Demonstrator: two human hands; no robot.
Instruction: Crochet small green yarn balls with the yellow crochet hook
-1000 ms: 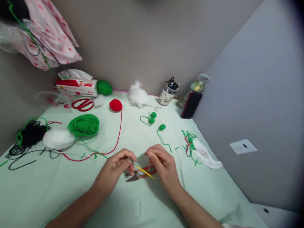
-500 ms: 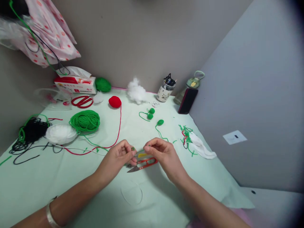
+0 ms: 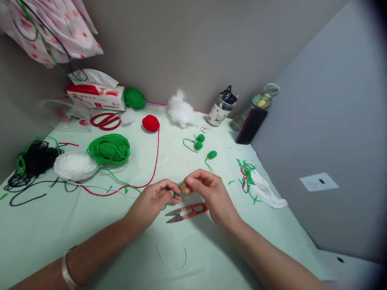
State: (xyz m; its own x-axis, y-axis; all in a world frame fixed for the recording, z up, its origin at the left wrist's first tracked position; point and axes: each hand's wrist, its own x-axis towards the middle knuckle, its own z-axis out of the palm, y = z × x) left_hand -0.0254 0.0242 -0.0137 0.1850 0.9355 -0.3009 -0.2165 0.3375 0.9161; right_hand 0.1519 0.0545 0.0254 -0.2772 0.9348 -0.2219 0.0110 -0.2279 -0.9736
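My left hand [image 3: 161,197] is closed in a pinch on green yarn [image 3: 175,194], mostly covered by the fingers; a short tail hangs below. Almost touching it, my right hand [image 3: 207,191] pinches a small yellow item [image 3: 183,188] whose kind I cannot make out. Just beneath both hands, orange-handled thread snips [image 3: 187,211] lie on the cloth, blades pointing left. Beyond the right hand are a small green crocheted piece [image 3: 212,154] with a yarn tail and two more green balls [image 3: 198,141].
Green yarn [image 3: 109,149], white yarn [image 3: 75,166], black yarn [image 3: 40,159] and a red ball [image 3: 150,123] lie left. Behind stand a tissue box [image 3: 96,96], red scissors [image 3: 105,121], stuffing [image 3: 180,110], a pen jar [image 3: 220,112], bottle [image 3: 242,117] and phone [image 3: 252,125]. Yarn scraps [image 3: 248,171] lie right.
My hands have come closer together, and the strand stretched between them no longer shows. The yellow item is now up at the right fingertips. More of the snips shows. The view has shifted slightly.
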